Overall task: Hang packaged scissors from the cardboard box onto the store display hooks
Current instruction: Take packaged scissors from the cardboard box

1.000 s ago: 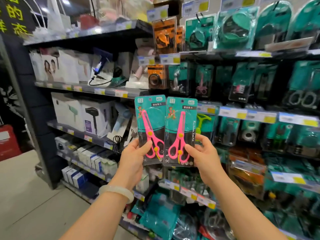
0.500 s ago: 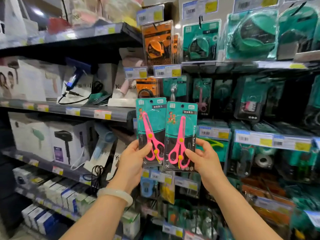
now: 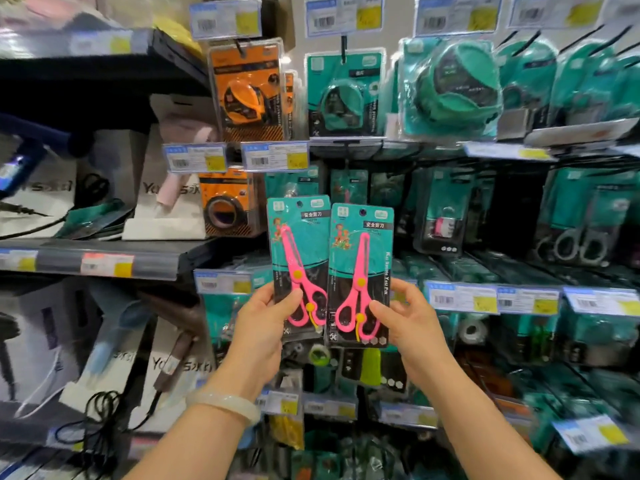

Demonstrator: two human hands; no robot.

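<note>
While both arms reach up in front of the store display, each hand pinches the lower part of one teal card of pink scissors, thumb on the front and fingers behind. The left hand (image 3: 258,327) holds the left scissors pack (image 3: 298,268), the right hand (image 3: 412,327) the right scissors pack (image 3: 360,275); the two cards stand upright, side by side, edges just overlapping. A pale bracelet (image 3: 225,403) circles the left wrist. Behind them hang teal packages and orange tape measure packs (image 3: 247,91) above price tags (image 3: 462,297).
</note>
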